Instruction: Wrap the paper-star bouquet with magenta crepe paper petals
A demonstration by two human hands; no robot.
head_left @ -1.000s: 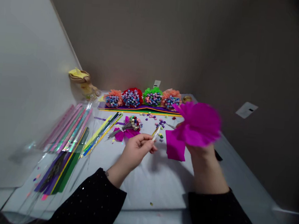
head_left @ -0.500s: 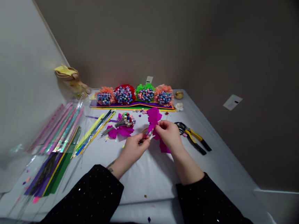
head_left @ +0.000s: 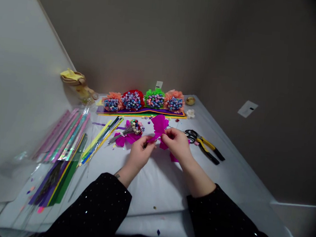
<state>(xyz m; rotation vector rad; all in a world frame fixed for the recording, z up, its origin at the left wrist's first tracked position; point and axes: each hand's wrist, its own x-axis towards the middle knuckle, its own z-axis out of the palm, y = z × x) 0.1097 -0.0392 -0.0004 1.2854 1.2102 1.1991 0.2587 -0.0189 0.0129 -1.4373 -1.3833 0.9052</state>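
A piece of magenta crepe paper stands up between my two hands. My left hand pinches its lower left end, fingers closed. With thumb and forefinger, my right hand grips the paper's right edge. More magenta paper lies on the table under and behind my right hand. Left of my hands, a small bunch of beaded stems rests on another magenta piece. Black-and-yellow pliers and scissors lie just past my right hand.
Several finished bead bouquets in ruffled paper line the back, by folded coloured sheets. Packed paper strips and loose green and purple strips cover the left. A wall stands close on the left, another behind.
The magenta paper has shifted slightly left and spread wider between my hands. My left hand has risen a little, and the white strip that showed at its fingertips is no longer visible.
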